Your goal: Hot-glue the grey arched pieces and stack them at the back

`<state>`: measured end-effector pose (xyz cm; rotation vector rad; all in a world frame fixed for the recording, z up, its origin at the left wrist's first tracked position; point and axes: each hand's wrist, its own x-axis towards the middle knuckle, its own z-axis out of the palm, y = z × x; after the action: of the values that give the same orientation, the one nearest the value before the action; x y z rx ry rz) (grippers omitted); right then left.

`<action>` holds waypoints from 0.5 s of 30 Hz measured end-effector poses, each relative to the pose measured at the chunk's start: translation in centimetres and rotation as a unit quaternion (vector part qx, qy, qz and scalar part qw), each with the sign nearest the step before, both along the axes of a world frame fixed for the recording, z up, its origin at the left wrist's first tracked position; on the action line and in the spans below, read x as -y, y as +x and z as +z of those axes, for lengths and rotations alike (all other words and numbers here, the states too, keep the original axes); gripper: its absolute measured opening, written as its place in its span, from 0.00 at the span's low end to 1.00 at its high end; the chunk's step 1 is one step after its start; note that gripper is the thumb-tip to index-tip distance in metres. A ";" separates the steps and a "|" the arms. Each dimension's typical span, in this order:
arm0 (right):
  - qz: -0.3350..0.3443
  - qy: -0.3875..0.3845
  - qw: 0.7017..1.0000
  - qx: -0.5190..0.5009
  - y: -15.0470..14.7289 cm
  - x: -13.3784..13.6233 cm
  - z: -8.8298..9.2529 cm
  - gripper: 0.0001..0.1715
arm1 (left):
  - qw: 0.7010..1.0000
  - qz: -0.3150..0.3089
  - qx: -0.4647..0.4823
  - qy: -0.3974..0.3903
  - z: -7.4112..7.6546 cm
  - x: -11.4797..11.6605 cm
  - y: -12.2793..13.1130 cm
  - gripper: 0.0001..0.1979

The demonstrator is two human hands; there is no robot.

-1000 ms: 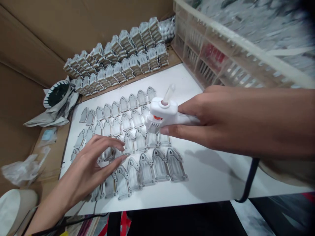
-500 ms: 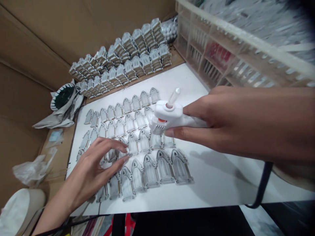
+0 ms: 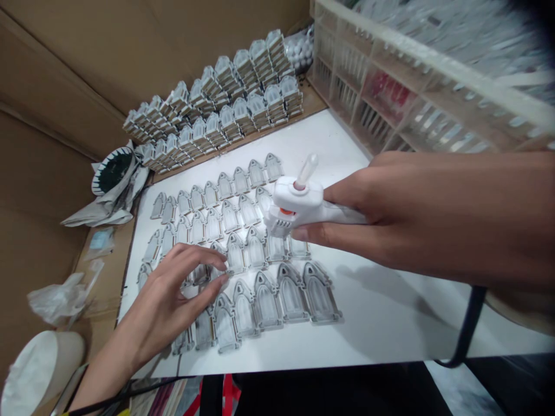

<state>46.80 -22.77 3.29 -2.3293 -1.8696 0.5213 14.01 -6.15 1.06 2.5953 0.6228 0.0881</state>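
Over cutouts (image 3: 255, 251), right hand (image 3: 381, 219), glue-gun grip (image 3: 342, 215) hidden

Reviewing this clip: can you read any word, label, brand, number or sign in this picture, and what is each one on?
No word, brand or number can be read.
The small packet with a blue patch may carry print, but it is too small and blurred to read.
The white glue gun shows no legible marking.
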 end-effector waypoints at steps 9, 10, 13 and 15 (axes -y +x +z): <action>-0.012 -0.021 1.000 0.003 -0.5 -0.6 0.7 0.48 | 1.000 0.001 0.000 -0.006 -0.1 -0.1 0.2 0.07; -0.009 -0.017 1.000 -0.002 -0.5 -0.6 0.7 0.48 | 1.000 0.000 -0.002 -0.008 -0.1 -0.1 0.2 0.07; -0.002 -0.018 1.000 -0.011 -0.4 -0.5 0.7 0.48 | 1.000 0.004 -0.005 -0.013 0.1 0.0 0.3 0.07; -0.009 -0.025 1.000 0.001 -0.3 -0.4 0.7 0.47 | 1.000 0.004 -0.005 -0.012 0.2 0.1 0.4 0.07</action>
<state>46.50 -22.36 3.99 -2.3754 -1.8557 0.5707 14.42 -6.29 1.25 2.5727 0.6355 0.0694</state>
